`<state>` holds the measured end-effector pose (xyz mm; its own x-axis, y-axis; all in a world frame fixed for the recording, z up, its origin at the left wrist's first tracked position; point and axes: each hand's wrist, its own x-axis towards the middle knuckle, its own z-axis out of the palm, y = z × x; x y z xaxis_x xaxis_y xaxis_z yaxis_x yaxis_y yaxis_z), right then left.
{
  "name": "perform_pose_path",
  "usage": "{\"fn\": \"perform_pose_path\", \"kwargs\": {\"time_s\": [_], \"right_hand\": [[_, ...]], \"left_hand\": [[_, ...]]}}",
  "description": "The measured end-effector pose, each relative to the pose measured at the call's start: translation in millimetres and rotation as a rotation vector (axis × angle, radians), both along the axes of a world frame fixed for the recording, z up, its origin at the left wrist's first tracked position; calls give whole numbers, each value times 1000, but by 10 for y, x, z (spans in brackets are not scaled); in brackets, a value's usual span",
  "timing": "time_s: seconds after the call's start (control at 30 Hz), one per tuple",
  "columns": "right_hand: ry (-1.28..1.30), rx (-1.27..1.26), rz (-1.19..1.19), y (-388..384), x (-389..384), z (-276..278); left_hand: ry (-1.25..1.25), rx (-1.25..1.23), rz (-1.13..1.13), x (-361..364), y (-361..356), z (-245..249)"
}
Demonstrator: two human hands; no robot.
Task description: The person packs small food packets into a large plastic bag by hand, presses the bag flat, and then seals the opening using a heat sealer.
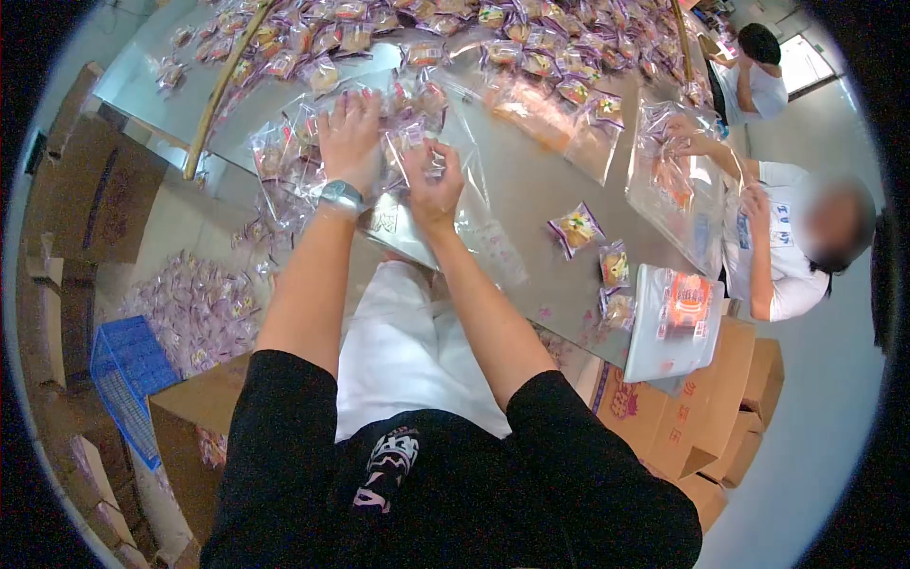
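Note:
My left hand, with a watch on its wrist, lies with fingers stretched over small wrapped snack packets inside a large clear plastic bag. Close to its right, my right hand has its fingers curled in a pinch around what looks like a purple-edged snack packet. Clear film partly covers this spot, so the exact grip is hard to see. The bag spreads on the metal table, its loose end reaching toward me on the right.
Many wrapped packets are heaped at the table's far side. Printed bags lie stacked at the right edge near cardboard boxes. A co-worker handles another clear bag. A blue crate stands at lower left.

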<state>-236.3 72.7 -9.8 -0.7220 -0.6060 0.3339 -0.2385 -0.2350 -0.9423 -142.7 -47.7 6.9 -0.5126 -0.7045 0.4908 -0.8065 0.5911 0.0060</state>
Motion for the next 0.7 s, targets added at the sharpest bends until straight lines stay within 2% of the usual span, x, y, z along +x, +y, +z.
{"fn": "perform_pose_path", "kwargs": {"time_s": [0.13,0.23,0.33,0.43,0.53,0.7], "right_hand": [[-6,26,8,-28,-17,-43],[-114,33,53,-20,-7,-46],[-42,23,26,40,27,92],[-7,56,15,44,-3,71],[80,5,-43,-6,-16,13],[-19,27,25,47,10,106]], "left_hand": [[28,20,1,-15,1,6],[-39,-36,45,-34,4,-12],[11,-92,23,-34,76,20],[130,-17,-43,-71,17,-19],[94,-12,-49,-77,-1,-1],[193,-59,-97,-71,-35,-81]]}}
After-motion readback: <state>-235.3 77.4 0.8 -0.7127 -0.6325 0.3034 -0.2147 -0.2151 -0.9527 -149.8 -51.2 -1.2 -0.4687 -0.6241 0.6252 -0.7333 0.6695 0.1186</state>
